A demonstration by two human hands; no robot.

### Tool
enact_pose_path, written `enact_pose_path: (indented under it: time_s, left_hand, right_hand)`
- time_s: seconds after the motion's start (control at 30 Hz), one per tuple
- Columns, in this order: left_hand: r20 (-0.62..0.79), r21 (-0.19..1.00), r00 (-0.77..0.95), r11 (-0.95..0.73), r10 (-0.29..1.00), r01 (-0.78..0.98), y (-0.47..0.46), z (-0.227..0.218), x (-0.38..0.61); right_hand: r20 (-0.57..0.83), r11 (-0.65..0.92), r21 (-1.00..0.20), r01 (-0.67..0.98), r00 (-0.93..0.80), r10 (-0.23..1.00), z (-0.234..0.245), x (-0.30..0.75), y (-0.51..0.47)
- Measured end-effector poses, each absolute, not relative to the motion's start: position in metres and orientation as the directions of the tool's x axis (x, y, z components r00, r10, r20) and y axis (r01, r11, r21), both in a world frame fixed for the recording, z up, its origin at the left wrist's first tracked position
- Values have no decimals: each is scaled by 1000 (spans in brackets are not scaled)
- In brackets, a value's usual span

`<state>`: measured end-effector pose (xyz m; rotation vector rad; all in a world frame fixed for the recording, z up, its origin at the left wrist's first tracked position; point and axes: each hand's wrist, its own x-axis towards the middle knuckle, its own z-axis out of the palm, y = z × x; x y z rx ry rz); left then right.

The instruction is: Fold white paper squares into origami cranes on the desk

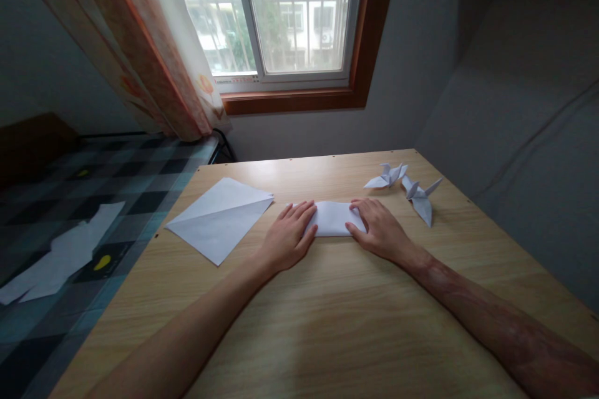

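Observation:
A folded sheet of white paper (333, 219) lies on the wooden table, its long side running left to right. My left hand (291, 234) rests over the left end, fingers stretched out flat and thumb by the near edge. At the other end my right hand (381, 227) grips the paper, with curved fingers toward the far edge and the thumb near the front edge. Both hands cover the ends of the sheet, so the paper under them is hidden.
Left on the table (327, 318) lies a square white sheet (219, 218) with a diagonal crease. Two paper cranes, one farther back (387, 176) and one nearer (420, 195), stand at the right. White paper scraps (65, 255) lie on a checkered bed (154, 165).

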<state>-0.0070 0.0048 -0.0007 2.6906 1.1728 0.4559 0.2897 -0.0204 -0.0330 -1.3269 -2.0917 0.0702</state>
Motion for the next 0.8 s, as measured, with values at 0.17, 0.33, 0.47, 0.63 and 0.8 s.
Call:
enact_pose_path:
  time_s: [0.17, 0.33, 0.47, 0.63, 0.8]
  left_hand:
    - [256, 338, 488, -550, 835, 764, 9, -2, -9]
    - [277, 288, 494, -562, 824, 776, 8, 9, -9]
    - [236, 242, 528, -576, 816, 781, 4, 23, -9]
    - [172, 228, 572, -597, 802, 769, 4, 34, -13]
    - [140, 236, 587, -603, 797, 763, 11, 31, -19]
  right_hand:
    - [496, 494, -376, 784, -279, 822, -34, 291, -20]
    - [491, 477, -418, 773, -249, 835, -33, 290, -21]
    - [479, 479, -464, 745, -243, 843, -33, 291, -20]
    - [451, 449, -482, 752, -226, 863, -34, 291, -17]
    - [442, 470, -484, 738, -258, 859, -32, 291, -18]
